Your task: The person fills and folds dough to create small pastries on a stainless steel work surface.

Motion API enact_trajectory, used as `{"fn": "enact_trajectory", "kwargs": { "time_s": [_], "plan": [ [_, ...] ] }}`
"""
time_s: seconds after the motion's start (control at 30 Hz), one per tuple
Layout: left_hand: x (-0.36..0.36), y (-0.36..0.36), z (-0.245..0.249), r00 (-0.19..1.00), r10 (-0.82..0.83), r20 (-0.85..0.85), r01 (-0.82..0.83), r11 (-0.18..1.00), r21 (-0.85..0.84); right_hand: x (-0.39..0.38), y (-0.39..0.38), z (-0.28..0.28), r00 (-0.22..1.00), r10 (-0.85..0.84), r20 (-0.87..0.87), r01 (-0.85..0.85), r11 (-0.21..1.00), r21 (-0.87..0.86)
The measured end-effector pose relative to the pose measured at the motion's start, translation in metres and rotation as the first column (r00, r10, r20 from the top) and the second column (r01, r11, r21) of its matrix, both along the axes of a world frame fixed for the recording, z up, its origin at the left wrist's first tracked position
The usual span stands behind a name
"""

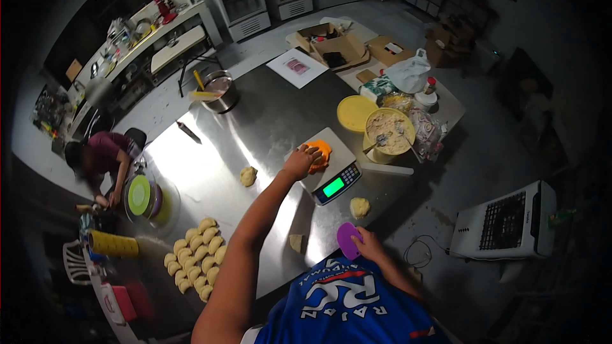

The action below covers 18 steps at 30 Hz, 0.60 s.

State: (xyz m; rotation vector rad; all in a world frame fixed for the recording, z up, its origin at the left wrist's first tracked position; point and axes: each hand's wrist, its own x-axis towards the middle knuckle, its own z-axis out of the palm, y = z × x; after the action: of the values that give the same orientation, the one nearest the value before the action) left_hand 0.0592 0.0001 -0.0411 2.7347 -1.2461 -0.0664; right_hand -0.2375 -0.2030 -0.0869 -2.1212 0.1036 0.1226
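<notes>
My left hand (302,162) reaches over the white platform of a digital scale (335,143), its fingers curled on an orange plastic piece (324,153). The hand hides part of that piece. Green light fills the scale's display (333,187). Low by my shirt, my right hand (370,246) grips a flat purple plastic scraper (348,240) with a rounded edge. A lump of dough (360,207) sits between the scale and the scraper. Another dough lump (248,176) lies left of my left forearm, and a smaller pale piece (297,243) is near the table's front edge.
Rows of folded half-moon pastries (194,255) cover the steel table (280,102) at left. A tub of filling (390,132) with spoons stands beyond the scale beside its yellow lid (356,113). A metal pot (221,92) stands at the back. Another person (108,162) bends at the left edge.
</notes>
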Motion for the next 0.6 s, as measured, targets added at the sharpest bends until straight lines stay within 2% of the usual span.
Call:
{"fn": "enact_trajectory", "kwargs": {
  "time_s": [0.03, 0.13, 0.27, 0.3, 0.33, 0.4, 0.53, 0.6],
  "plan": [
    [0.011, -0.005, 0.0, 0.997, -0.067, -0.042, 0.07, 0.993, 0.093, -0.001, -0.005, 0.0, 1.0, -0.015, -0.001, 0.015, 1.0, 0.005],
    [0.031, -0.01, -0.002, 0.98, -0.173, -0.101, 0.186, 0.972, 0.141, 0.003, -0.019, -0.002, 0.997, -0.062, -0.054, 0.065, 0.996, 0.054],
    [0.05, -0.021, -0.013, 0.974, -0.19, -0.126, 0.213, 0.956, 0.2, 0.01, -0.034, -0.016, 0.994, -0.094, -0.056, 0.099, 0.991, 0.09],
    [0.049, -0.025, -0.004, 0.972, -0.182, -0.147, 0.214, 0.946, 0.242, 0.012, -0.037, -0.019, 0.993, -0.109, -0.043, 0.111, 0.991, 0.069],
    [0.05, -0.027, 0.001, 0.966, -0.156, -0.207, 0.199, 0.958, 0.209, 0.014, -0.04, -0.021, 0.993, -0.102, -0.066, 0.107, 0.991, 0.081],
    [0.051, -0.03, 0.015, 0.955, -0.196, -0.221, 0.251, 0.933, 0.257, 0.021, -0.046, -0.023, 0.993, -0.08, -0.084, 0.09, 0.989, 0.117],
    [0.059, -0.027, 0.005, 0.943, -0.149, -0.297, 0.204, 0.965, 0.162, 0.034, -0.053, -0.022, 0.995, -0.069, -0.069, 0.078, 0.987, 0.14],
    [0.056, -0.022, 0.007, 0.965, -0.108, -0.24, 0.132, 0.988, 0.086, 0.037, -0.057, -0.034, 0.996, -0.056, -0.074, 0.066, 0.988, 0.139]
  ]
}}
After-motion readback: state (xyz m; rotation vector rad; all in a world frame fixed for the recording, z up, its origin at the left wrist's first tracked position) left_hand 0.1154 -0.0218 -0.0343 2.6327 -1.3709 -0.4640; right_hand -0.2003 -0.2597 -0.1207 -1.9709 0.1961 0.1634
